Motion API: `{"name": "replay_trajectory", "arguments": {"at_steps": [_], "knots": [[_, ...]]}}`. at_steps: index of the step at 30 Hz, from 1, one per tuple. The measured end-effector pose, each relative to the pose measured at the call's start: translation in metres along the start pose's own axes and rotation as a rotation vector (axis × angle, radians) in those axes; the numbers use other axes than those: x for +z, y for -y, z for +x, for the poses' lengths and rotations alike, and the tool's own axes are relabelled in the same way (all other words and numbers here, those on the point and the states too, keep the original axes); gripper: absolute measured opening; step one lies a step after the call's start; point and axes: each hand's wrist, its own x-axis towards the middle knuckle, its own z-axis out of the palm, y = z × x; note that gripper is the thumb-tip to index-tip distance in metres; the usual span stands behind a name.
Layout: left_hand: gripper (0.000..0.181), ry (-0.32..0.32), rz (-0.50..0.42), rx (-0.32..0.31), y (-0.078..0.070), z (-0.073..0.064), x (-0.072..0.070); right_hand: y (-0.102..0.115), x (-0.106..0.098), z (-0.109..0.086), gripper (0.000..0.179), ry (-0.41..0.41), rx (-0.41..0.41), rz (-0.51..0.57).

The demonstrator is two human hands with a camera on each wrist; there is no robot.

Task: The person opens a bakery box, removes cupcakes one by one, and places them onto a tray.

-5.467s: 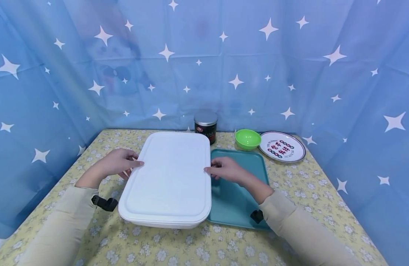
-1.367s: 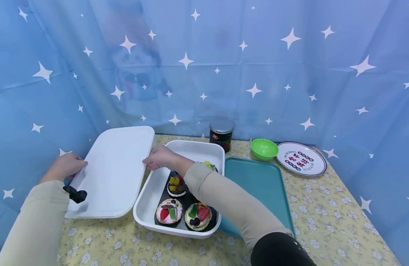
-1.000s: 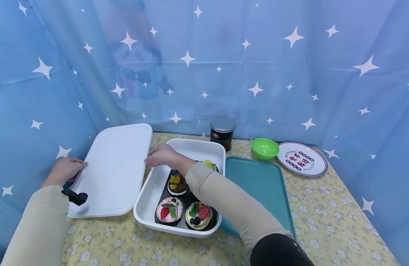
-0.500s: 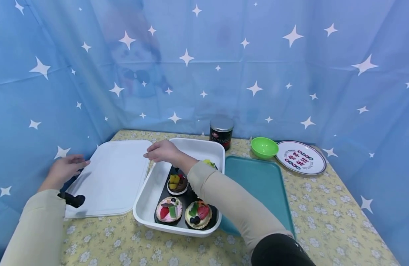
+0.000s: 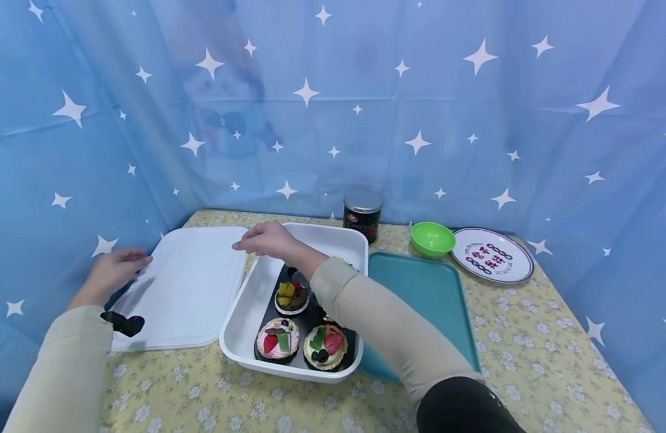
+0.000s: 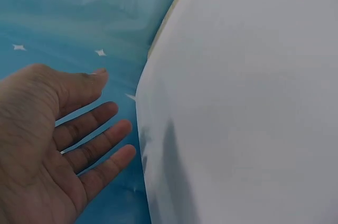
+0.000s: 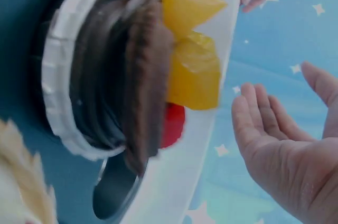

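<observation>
A white lid lies flat on the table at the left in the head view. My left hand is beside its left edge; in the left wrist view the fingers are spread and hold nothing. To the lid's right stands a white box, uncovered. It holds a dark insert with a pink-topped tart, a cream-topped tart and a chocolate tart. Yellow topping of another shows past my sleeve. My right hand hovers above the box's far left part, fingers extended, holding nothing. The right forearm hides part of the insert.
A teal tray lies right of the box, partly under my sleeve. Behind stand a black espresso tin and a green bowl. A patterned white plate lies at the right. A blue star-printed curtain surrounds the table.
The lid covered the box at first, then was held raised at the left. It dropped flat onto the table. Both hands have released it and moved slightly off its edges.
</observation>
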Motion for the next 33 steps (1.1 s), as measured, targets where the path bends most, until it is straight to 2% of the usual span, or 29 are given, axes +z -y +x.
{"name": "replay_trajectory", "arguments": {"at_steps": [4,9,15,18,21,26,33], "knots": [[0.078,0.045,-0.047,0.038,-0.014,-0.002,0.005,0.007,-0.010,-0.009,0.034,0.021,-0.032,-0.028],[0.080,0.107,-0.045,0.137,-0.032,-0.004,0.019,0.009,-0.032,-0.031,0.041,0.043,-0.100,-0.110],[0.076,0.188,-0.074,0.239,-0.062,-0.010,0.045,-0.010,-0.069,-0.063,0.039,0.035,-0.237,-0.320],[0.076,0.212,-0.098,0.271,-0.076,-0.011,0.057,-0.023,-0.083,-0.079,0.037,0.025,-0.272,-0.359],[0.074,0.220,-0.130,0.311,-0.088,-0.011,0.068,-0.038,-0.094,-0.093,0.036,-0.010,-0.266,-0.397],[0.071,0.196,-0.196,0.371,-0.106,-0.008,0.087,-0.061,-0.106,-0.106,0.040,-0.052,-0.228,-0.453],[0.066,0.243,-0.260,0.390,-0.122,-0.004,0.116,-0.084,-0.113,-0.119,0.053,-0.039,-0.132,-0.596]]}}
